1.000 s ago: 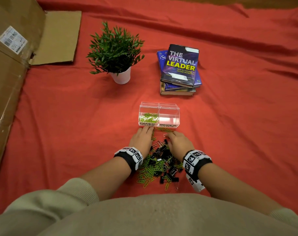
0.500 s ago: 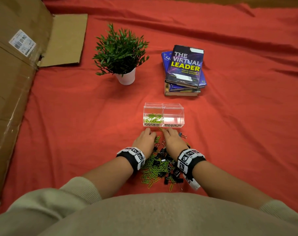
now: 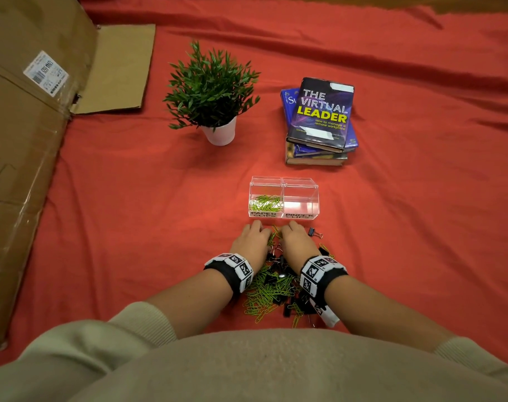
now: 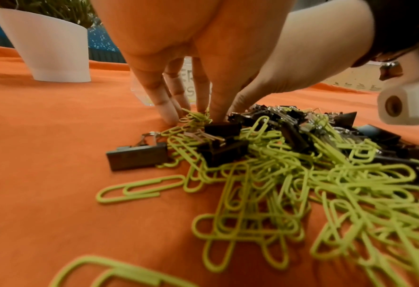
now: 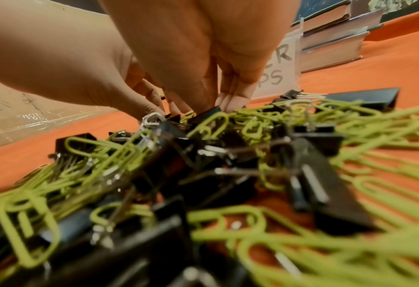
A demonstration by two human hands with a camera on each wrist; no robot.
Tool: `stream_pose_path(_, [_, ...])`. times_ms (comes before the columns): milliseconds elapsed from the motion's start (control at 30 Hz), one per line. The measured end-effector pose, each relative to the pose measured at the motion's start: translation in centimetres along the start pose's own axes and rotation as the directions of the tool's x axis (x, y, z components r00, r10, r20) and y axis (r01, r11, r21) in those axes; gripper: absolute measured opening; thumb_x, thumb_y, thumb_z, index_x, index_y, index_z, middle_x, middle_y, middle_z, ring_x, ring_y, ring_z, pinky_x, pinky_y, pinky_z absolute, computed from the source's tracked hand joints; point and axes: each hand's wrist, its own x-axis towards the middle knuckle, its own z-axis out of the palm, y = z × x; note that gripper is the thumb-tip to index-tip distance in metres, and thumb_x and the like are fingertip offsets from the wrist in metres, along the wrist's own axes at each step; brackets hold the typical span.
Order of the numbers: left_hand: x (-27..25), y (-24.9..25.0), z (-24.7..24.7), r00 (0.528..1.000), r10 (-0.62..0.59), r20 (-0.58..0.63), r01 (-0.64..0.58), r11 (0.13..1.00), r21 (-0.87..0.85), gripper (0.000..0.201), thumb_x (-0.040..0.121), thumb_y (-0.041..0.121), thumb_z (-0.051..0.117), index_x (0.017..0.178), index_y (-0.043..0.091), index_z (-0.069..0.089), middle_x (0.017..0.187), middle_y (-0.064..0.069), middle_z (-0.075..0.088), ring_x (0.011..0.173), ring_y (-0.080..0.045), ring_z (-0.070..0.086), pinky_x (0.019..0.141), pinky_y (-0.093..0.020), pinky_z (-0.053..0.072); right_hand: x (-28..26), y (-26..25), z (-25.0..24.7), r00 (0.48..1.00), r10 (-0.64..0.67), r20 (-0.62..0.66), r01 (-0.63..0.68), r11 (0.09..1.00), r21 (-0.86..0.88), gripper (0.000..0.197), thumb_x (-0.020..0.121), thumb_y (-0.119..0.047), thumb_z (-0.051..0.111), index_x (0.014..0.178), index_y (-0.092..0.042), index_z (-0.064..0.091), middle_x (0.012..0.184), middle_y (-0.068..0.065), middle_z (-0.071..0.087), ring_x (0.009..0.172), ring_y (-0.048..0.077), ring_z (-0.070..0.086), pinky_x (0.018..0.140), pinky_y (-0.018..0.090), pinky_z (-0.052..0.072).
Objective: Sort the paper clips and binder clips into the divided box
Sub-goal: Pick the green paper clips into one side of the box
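A mixed pile of green paper clips (image 3: pixel 264 291) and black binder clips (image 3: pixel 277 275) lies on the red cloth in front of me. Beyond it stands the clear divided box (image 3: pixel 284 216). Its left cell holds green paper clips (image 3: pixel 265 202) and its right cell looks empty. My left hand (image 3: pixel 251 240) is at the pile's far edge, where its thumb and fingers (image 4: pixel 165 108) pinch a clump of green paper clips (image 4: pixel 196 116). Right beside it, my right hand (image 3: pixel 296 242) points its straight fingers (image 5: pixel 235 101) down into the pile. Their tips are hidden behind a binder clip (image 5: pixel 203 113).
One binder clip (image 3: pixel 315 233) lies apart, right of my right hand. A potted plant (image 3: pixel 215 94) and a stack of books (image 3: pixel 321 120) stand behind the box. A large cardboard box (image 3: pixel 20 169) lines the left side.
My right hand has moved forward and left, up against my left hand at the pile's far edge. This uncovered the lone binder clip on the right.
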Motion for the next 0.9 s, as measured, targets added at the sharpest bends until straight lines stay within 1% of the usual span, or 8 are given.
stream_pose_path(133, [0.1, -0.2, 0.2, 0.999, 0.036, -0.019, -0.035, 0.999, 0.033, 0.019, 0.092, 0.012, 0.053, 0.111, 0.008, 0.052, 0.115, -0.009, 0.047, 0.11, -0.028, 0.044, 0.08, -0.042, 0.051, -0.2, 0.1, 0.0, 1.0, 0.006, 0.009, -0.006, 1.0, 0.014, 0.027, 0.085, -0.002, 0.054, 0.111, 0.002, 0.052, 0.115, 0.015, 0.051, 0.111, 0.032, 0.047, 0.093, 0.038, 0.043])
stream_pose_path(300, [0.4, -0.5, 1.0, 0.999, 0.02, -0.035, -0.018, 0.999, 0.036, 0.018, 0.09, 0.002, 0.046, 0.106, 0.004, 0.052, 0.111, -0.012, 0.049, 0.107, -0.03, 0.047, 0.08, -0.043, 0.051, -0.3, 0.1, -1.3, 0.999, 0.007, 0.037, -0.009, 0.999, 0.044, 0.022, 0.089, -0.009, 0.048, 0.107, 0.003, 0.054, 0.11, 0.017, 0.056, 0.106, 0.032, 0.052, 0.089, 0.036, 0.042])
stream_pose_path(433, [0.5, -0.9, 0.9, 0.999, 0.014, -0.035, -0.014, 1.0, 0.002, 0.019, 0.093, 0.006, 0.047, 0.111, 0.003, 0.05, 0.113, -0.012, 0.051, 0.108, -0.028, 0.049, 0.085, -0.039, 0.049, 0.8, -1.0, -4.5, 0.996, 0.056, 0.07, -0.07, 0.973, 0.222, 0.014, 0.09, -0.014, 0.051, 0.095, -0.005, 0.06, 0.088, 0.01, 0.063, 0.078, 0.024, 0.059, 0.078, 0.035, 0.053])
stream_pose_path(500, [0.5, -1.1, 0.7, 0.999, 0.024, -0.025, -0.025, 0.999, -0.023, 0.021, 0.091, 0.001, 0.046, 0.112, 0.002, 0.05, 0.114, -0.013, 0.051, 0.108, -0.028, 0.049, 0.089, -0.037, 0.047, 2.0, -1.5, -6.2, 0.998, 0.057, 0.002, -0.055, 0.952, 0.301, 0.009, 0.088, -0.012, 0.053, 0.089, -0.007, 0.06, 0.081, 0.008, 0.065, 0.07, 0.022, 0.06, 0.071, 0.036, 0.056])
stream_pose_path(567, [0.5, -1.3, 0.4, 1.0, 0.021, -0.003, -0.021, 0.998, -0.052, 0.023, 0.089, -0.003, 0.046, 0.111, 0.001, 0.049, 0.115, -0.014, 0.052, 0.109, -0.029, 0.049, 0.091, -0.036, 0.044, 3.3, -2.2, -7.9, 0.998, 0.034, -0.047, -0.02, 0.963, 0.268, 0.008, 0.086, -0.011, 0.054, 0.087, -0.006, 0.06, 0.082, 0.012, 0.066, 0.074, 0.026, 0.063, 0.068, 0.036, 0.055])
stream_pose_path(667, [0.4, -1.2, -0.4, 1.0, -0.016, 0.014, 0.018, 0.992, -0.123, 0.022, 0.089, -0.002, 0.048, 0.11, 0.002, 0.05, 0.116, -0.014, 0.052, 0.109, -0.03, 0.049, 0.091, -0.035, 0.041, 5.2, -3.1, -9.0, 1.0, 0.005, -0.009, -0.003, 0.988, 0.157, 0.014, 0.088, -0.009, 0.052, 0.094, -0.001, 0.062, 0.092, 0.017, 0.067, 0.084, 0.031, 0.064, 0.077, 0.04, 0.055])
stream_pose_path(800, [0.3, -1.0, -2.7, 0.996, -0.078, -0.044, 0.064, 0.963, -0.263, 0.016, 0.092, 0.002, 0.046, 0.106, 0.005, 0.051, 0.111, -0.013, 0.055, 0.103, -0.028, 0.052, 0.086, -0.034, 0.041, 5.6, -3.2, -8.6, 0.999, -0.016, -0.041, 0.021, 0.991, 0.129, 0.025, 0.089, -0.012, 0.052, 0.111, -0.004, 0.062, 0.11, 0.015, 0.064, 0.099, 0.028, 0.061, 0.085, 0.033, 0.05])
stream_pose_path(900, [0.7, -1.0, -4.9, 0.983, -0.081, -0.167, 0.026, 0.951, -0.308, 0.011, 0.093, 0.005, 0.046, 0.102, 0.006, 0.052, 0.104, -0.007, 0.053, 0.097, -0.022, 0.049, 0.084, -0.03, 0.038, 3.6, -2.7, -7.8, 0.989, 0.001, -0.146, 0.03, 0.978, 0.209, 0.019, 0.09, -0.012, 0.051, 0.101, -0.005, 0.065, 0.101, 0.009, 0.064, 0.088, 0.023, 0.062, 0.076, 0.029, 0.051])
